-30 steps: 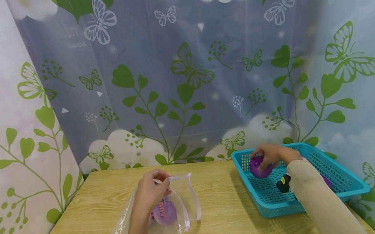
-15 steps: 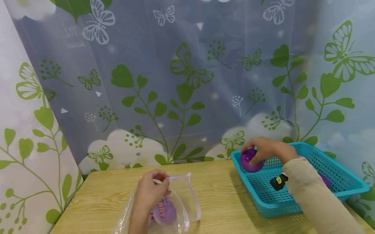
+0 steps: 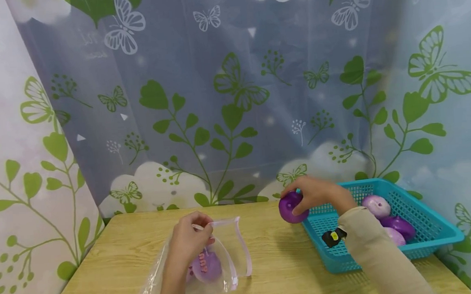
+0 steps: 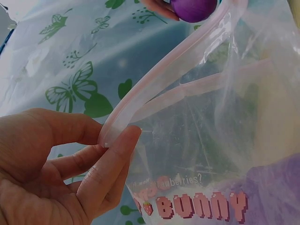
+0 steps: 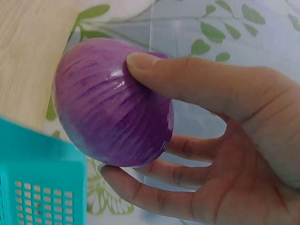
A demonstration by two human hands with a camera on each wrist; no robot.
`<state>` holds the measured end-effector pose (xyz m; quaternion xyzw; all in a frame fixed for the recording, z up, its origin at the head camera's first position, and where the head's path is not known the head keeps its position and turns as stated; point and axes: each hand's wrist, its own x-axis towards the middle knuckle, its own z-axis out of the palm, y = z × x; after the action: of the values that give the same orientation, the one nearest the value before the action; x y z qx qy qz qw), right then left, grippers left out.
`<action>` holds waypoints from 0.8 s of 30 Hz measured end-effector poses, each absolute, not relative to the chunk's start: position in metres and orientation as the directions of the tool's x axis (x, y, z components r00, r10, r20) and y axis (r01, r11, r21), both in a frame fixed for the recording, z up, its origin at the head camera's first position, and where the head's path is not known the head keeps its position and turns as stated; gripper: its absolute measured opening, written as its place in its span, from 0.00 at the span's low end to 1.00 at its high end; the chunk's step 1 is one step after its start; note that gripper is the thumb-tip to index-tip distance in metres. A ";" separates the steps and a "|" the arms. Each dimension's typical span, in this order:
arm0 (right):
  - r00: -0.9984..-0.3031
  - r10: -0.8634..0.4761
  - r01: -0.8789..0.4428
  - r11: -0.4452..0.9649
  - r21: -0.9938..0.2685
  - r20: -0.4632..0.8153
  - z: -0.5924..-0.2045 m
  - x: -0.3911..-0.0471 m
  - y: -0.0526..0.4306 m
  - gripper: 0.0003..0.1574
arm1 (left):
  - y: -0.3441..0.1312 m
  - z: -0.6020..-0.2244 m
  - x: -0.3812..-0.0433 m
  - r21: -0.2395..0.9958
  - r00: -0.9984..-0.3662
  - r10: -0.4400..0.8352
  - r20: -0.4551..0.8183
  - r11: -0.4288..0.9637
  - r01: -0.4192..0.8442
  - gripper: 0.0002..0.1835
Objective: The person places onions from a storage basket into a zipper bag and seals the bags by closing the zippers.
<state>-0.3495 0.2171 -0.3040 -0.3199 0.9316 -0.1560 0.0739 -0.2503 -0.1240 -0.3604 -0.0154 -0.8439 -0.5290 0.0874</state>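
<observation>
My left hand pinches the top edge of a clear zip bag between thumb and fingers. The bag's pink-trimmed mouth gapes, and pink BUNNY lettering is printed on its front. A light purple round thing shows through the plastic low in the bag. Between the thumb and fingers of my right hand is a glossy purple onion, with ridged streaks on its skin. That onion hangs just past the left rim of the turquoise basket, over the wooden table.
In the right part of the basket lie a pale pink-purple onion, a dark purple onion and another pale one. The wooden table shows between bag and basket. A leaf-and-butterfly curtain stands behind.
My right hand has lifted the purple onion from inside the basket and carried it left past the rim. The left hand and bag have stayed put.
</observation>
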 end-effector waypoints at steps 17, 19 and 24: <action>-0.774 -0.634 -0.602 0.736 -0.309 -0.001 -0.310 -0.334 0.179 0.32 | -0.125 -0.353 -0.250 0.880 -0.985 -0.058 0.162 0.459 0.118 0.05; -0.763 -0.646 -0.616 0.725 -0.308 0.005 -0.310 -0.333 0.175 0.32 | -0.126 -0.354 -0.250 0.881 -0.985 -0.057 0.164 0.458 0.120 0.05; -0.755 -0.656 -0.614 0.709 -0.347 -0.006 -0.314 -0.327 0.165 0.32 | -0.126 -0.357 -0.248 0.879 -0.985 -0.059 0.163 0.462 0.117 0.05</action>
<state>-0.3269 0.1655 -0.3144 -0.3443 0.9221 -0.1643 0.0645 -0.2477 -0.1261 -0.3569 -0.0171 -0.8508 -0.5182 0.0852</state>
